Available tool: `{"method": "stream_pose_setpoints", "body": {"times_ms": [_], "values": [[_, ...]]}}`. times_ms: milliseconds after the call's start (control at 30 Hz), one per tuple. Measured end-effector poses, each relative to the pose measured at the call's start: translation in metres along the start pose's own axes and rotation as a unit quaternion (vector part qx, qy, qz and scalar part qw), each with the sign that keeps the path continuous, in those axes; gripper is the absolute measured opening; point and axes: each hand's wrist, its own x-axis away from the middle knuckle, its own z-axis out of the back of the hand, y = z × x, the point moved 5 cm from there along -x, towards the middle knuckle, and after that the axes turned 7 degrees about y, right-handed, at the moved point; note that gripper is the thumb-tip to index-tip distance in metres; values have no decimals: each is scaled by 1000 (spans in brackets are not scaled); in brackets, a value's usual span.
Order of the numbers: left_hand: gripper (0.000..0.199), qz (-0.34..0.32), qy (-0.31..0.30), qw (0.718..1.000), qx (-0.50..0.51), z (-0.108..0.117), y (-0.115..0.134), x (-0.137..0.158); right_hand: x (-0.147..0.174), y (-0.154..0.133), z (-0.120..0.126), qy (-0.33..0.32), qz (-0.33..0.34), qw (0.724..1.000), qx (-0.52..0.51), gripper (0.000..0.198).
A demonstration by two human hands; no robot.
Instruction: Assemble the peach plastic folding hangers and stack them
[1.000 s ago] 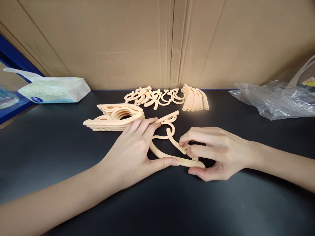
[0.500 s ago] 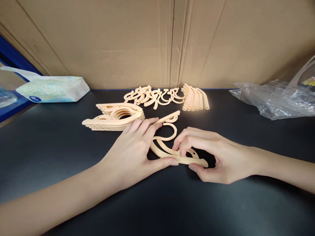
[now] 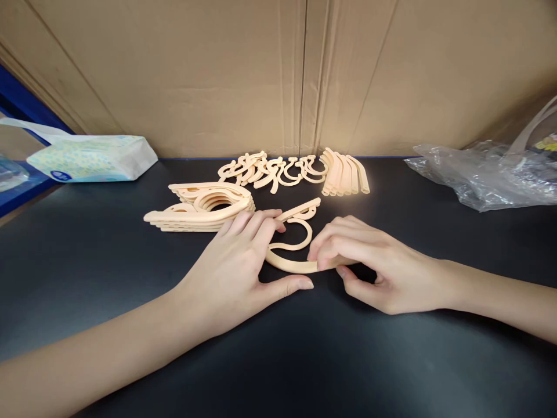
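A peach plastic folding clothes hanger (image 3: pixel 290 266) lies on the black table between my two hands. Its curved hook (image 3: pixel 310 232) faces away from me and one straight arm slants up behind it. My left hand (image 3: pixel 243 261) covers the hanger's left side, fingers curled over the part beside the hook, its thumb sticking out clear of the hanger. The right end of the front arm is pinched between the fingers and thumb of my right hand (image 3: pixel 369 261), which hides most of that end.
Behind my left hand stands a stack of folded hangers (image 3: pixel 195 215). Loose hooks (image 3: pixel 252 168) and several curved arm pieces (image 3: pixel 343 174) lie along the back, near a cardboard wall (image 3: pixel 217 75). A tissue pack (image 3: pixel 96 157) is at left, a clear plastic bag (image 3: pixel 483 180) at right.
The hanger's front arm has swung away from me, off my left thumb. My right hand has moved slightly with it, and its fingers have closed more around the end.
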Motion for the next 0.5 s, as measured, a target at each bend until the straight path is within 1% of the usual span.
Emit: {"method": "stream_pose_setpoints", "body": {"times_ms": [100,333,400,500], "values": [[60,-1,6,1000,9,1,0,0,-2,3,2,15,-7,1000,22,38],[55,-3,1,1000,24,1,0,0,-3,9,6,40,-32,999,16,36],[54,-3,1,1000,24,1,0,0,-2,8,9,62,-32,997,17,29],[51,1,-1,1000,24,2,0,0,0,5,13,97,-47,994,5,11]]}}
